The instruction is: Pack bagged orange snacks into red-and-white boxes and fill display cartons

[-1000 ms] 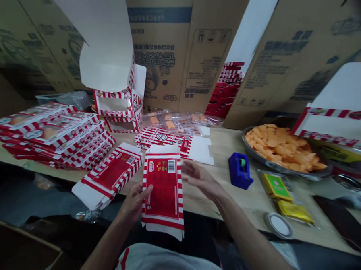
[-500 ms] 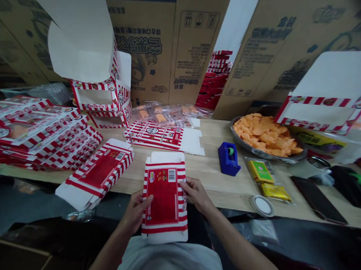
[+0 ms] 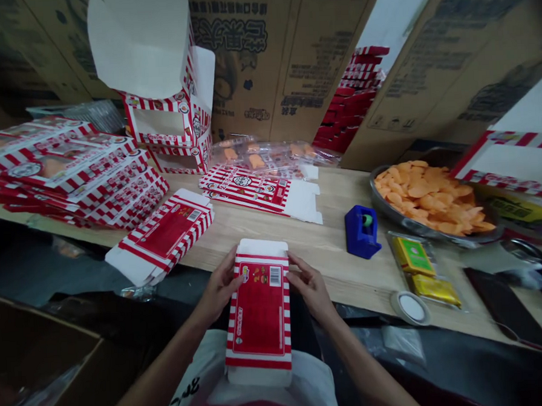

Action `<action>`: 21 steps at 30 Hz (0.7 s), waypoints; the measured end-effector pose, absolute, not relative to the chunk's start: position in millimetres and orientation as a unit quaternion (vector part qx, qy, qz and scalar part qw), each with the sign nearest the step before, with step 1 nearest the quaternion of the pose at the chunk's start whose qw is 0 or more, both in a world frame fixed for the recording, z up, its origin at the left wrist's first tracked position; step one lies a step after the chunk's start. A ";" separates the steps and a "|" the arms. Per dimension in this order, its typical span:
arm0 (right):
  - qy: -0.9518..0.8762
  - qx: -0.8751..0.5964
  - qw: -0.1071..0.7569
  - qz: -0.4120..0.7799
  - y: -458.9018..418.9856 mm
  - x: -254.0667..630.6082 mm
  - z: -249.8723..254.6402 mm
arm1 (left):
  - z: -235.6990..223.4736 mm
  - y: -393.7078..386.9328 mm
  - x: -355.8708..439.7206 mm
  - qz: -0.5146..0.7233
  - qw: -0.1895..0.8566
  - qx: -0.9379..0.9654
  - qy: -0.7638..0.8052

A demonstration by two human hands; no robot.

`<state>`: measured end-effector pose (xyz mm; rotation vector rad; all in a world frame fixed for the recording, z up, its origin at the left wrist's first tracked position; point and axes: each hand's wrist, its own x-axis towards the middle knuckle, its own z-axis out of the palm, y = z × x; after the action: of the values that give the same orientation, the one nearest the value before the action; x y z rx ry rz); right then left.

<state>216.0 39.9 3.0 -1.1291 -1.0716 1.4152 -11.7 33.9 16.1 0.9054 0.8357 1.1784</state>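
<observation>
Left hand (image 3: 219, 285) and right hand (image 3: 312, 287) grasp the red-striped carton (image 3: 258, 309) by its sides; squeeze lightly, sparing the apparently unsealed far flap (image 3: 262, 247).

The left forearm (image 3: 170, 354) and right forearm (image 3: 355, 347) are bared and angled inward from the near side. The left hand (image 3: 220, 289) is closed in a grip, its thumb (image 3: 237, 284) laid on top. The right hand (image 3: 312, 287) is held opposite, nearly level, fingers (image 3: 300, 263) bent and pointed left.
</observation>
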 end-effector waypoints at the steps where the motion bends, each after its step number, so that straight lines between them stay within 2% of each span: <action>1: -0.444 -0.472 0.489 0.584 39.9 217.1 2.1 | 14.7 39.0 -10.6 0.519 0.660 0.394 0.372; 4: -0.433 -0.496 0.479 0.581 42.0 219.5 -2.5 | 7.7 48.9 -7.1 0.508 0.667 0.350 0.417; 10: -0.458 -0.504 0.497 0.537 50.4 219.4 -8.2 | -0.4 57.9 -4.0 0.518 0.595 0.335 0.515; 16: -0.443 -0.468 0.472 0.602 59.6 218.2 -0.8 | 10.7 72.8 -14.9 0.497 0.614 0.364 0.494; 21: -0.550 -0.471 0.428 0.541 60.2 219.8 5.3 | 18.1 84.3 -26.7 0.387 0.669 0.459 0.438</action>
<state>219.8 60.2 5.3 -1.1752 -1.3727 1.3509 -26.7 84.3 18.1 1.0356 0.9884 0.8727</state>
